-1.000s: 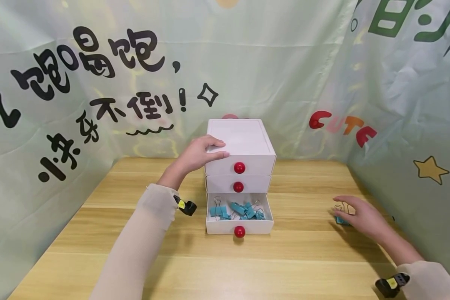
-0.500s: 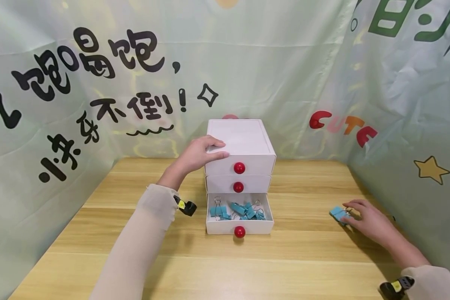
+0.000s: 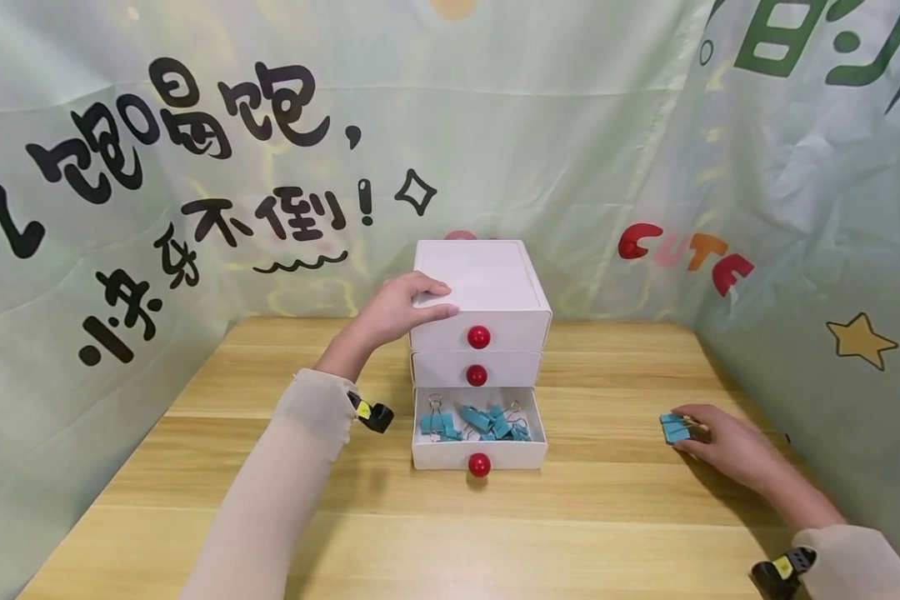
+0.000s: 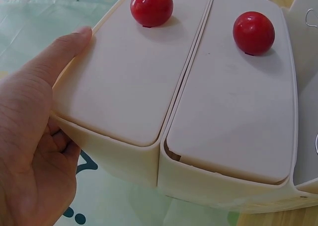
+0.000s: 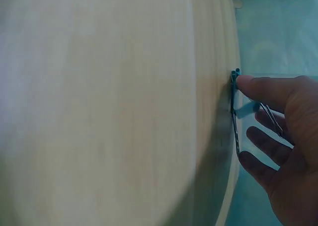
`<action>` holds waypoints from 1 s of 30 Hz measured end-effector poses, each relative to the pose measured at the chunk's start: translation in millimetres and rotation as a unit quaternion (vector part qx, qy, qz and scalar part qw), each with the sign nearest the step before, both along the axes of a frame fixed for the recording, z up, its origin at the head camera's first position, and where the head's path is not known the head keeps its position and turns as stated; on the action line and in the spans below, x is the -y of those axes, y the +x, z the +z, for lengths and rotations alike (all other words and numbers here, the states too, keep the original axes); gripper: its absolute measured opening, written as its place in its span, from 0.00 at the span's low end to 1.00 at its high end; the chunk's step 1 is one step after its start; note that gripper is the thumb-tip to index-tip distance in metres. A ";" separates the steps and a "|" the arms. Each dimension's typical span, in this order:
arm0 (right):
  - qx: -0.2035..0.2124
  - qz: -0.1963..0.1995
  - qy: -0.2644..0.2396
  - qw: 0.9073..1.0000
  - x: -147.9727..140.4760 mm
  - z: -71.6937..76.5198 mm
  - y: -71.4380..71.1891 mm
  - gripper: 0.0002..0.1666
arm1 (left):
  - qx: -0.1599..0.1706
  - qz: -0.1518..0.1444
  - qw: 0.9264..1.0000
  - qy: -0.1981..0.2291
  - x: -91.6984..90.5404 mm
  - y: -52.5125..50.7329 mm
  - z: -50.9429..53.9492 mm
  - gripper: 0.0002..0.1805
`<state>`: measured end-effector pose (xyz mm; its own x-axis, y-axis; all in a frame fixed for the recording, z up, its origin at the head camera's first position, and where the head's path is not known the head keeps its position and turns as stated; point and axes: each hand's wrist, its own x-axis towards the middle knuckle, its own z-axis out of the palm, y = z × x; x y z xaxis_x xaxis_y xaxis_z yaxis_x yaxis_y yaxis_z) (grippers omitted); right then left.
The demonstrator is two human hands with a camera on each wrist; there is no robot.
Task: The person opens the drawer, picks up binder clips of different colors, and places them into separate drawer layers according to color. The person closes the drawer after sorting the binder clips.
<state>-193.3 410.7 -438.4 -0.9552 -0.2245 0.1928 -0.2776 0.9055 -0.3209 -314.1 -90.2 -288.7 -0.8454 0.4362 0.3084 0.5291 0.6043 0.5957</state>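
Observation:
A white three-drawer box (image 3: 480, 275) stands at the middle back of the table. My left hand (image 3: 401, 310) grips its upper left edge; in the left wrist view the thumb lies along the front edge and the other fingers curl beside the box. The bottom drawer (image 3: 450, 454) is pulled out and holds several blue binder clips (image 3: 487, 419). Off to the right, my right hand (image 3: 731, 442) pinches a larger blue binder clip (image 3: 675, 427) between thumb and fingers, close to the tabletop. Its wire handles point toward the palm.
Red round knobs (image 3: 478, 337) stick out from the drawer fronts. The wooden table (image 3: 270, 492) runs back to a printed cloth (image 3: 555, 158) that hangs behind and along both sides.
The right hand has turned the binder clip, so its blue body now points left with the handles toward the palm. The left hand and drawer box stay put.

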 end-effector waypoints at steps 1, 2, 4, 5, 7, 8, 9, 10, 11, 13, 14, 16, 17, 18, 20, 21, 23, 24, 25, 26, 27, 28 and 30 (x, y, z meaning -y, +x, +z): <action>0.000 -0.001 0.000 1.000 1.4 -0.6 -1.0 0.31 | 0.000 0.000 1.000 0.000 0.1 -0.2 -0.5 0.28; 0.003 -0.002 -0.001 1.000 3.3 -1.3 -1.7 0.30 | 0.001 0.000 1.000 0.001 0.2 -0.1 -1.0 0.28; 0.005 -0.007 0.000 1.000 7.0 -2.4 -2.8 0.29 | 0.001 -0.001 1.000 0.003 0.4 -0.4 -1.9 0.28; 0.004 -0.008 0.001 1.000 9.0 -2.6 -3.2 0.29 | 0.001 -0.001 1.000 0.003 0.4 -0.4 -2.3 0.28; 0.000 -0.011 0.006 1.000 13.0 -2.6 -3.9 0.30 | -0.001 -0.002 1.000 0.005 0.4 -0.6 -2.8 0.28; -0.001 -0.011 0.007 1.000 15.0 -2.2 -4.2 0.30 | -0.001 -0.002 1.000 0.006 0.4 -0.7 -2.8 0.28; -0.002 -0.010 0.008 1.000 16.6 -1.7 -4.6 0.30 | -0.001 -0.002 1.000 0.006 0.5 -0.8 -2.8 0.28; -0.002 -0.008 0.008 1.000 18.3 -0.9 -4.9 0.31 | -0.001 -0.001 1.000 0.006 0.6 -0.8 -2.7 0.28; -0.001 -0.007 0.008 1.000 20.1 0.0 -5.0 0.31 | 0.000 -0.001 1.000 0.006 0.7 -0.8 -2.4 0.28; 0.003 -0.006 0.006 1.000 23.4 1.6 -5.0 0.32 | 0.002 0.000 1.000 0.006 0.7 -0.9 -1.8 0.28; 0.006 -0.006 0.005 1.000 25.0 2.3 -5.0 0.32 | 0.002 0.000 1.000 0.006 0.7 -0.9 -1.5 0.28; 0.009 -0.006 0.005 1.000 27.9 3.3 -5.0 0.32 | 0.002 0.001 1.000 0.005 0.5 -0.7 -0.8 0.28; 0.009 -0.006 0.004 1.000 29.3 4.0 -4.9 0.32 | 0.001 0.000 1.000 0.005 0.1 -0.6 -0.6 0.28; 0.009 -0.005 0.004 1.000 30.9 4.5 -4.8 0.32 | 0.001 0.000 1.000 0.005 -0.2 -0.6 -0.3 0.28; 0.011 0.000 0.002 1.000 34.1 6.3 -5.0 0.32 | 0.002 0.000 1.000 0.006 -0.5 -0.5 0.1 0.27; 0.011 0.003 0.001 1.000 35.9 7.5 -5.2 0.32 | 0.003 0.000 1.000 0.005 -0.6 -0.6 0.1 0.27; 0.009 0.008 -0.004 1.000 40.1 10.1 -5.1 0.32 | 0.004 0.001 1.000 0.005 -0.8 -0.9 0.1 0.27; 0.007 0.011 -0.007 1.000 42.4 11.4 -5.1 0.32 | 0.004 0.002 1.000 0.005 -0.7 -1.1 0.1 0.27; 0.005 0.015 -0.010 1.000 44.8 12.9 -5.0 0.32 | 0.005 0.003 1.000 0.004 -0.7 -1.2 0.0 0.27; 0.003 0.019 -0.014 1.000 47.4 14.4 -4.9 0.31 | 0.006 0.004 1.000 0.004 -0.7 -1.3 -0.1 0.27; 0.000 0.023 -0.017 1.000 50.1 15.9 -4.7 0.31 | 0.006 0.004 1.000 0.003 -0.6 -1.5 -0.2 0.27; -0.003 0.026 -0.020 0.999 52.8 17.4 -4.5 0.31 | 0.006 0.005 1.000 0.003 -0.6 -1.5 -0.4 0.27; -0.007 0.034 -0.026 0.999 58.1 20.1 -4.5 0.30 | 0.007 0.005 1.000 0.003 -0.5 -1.4 -0.6 0.27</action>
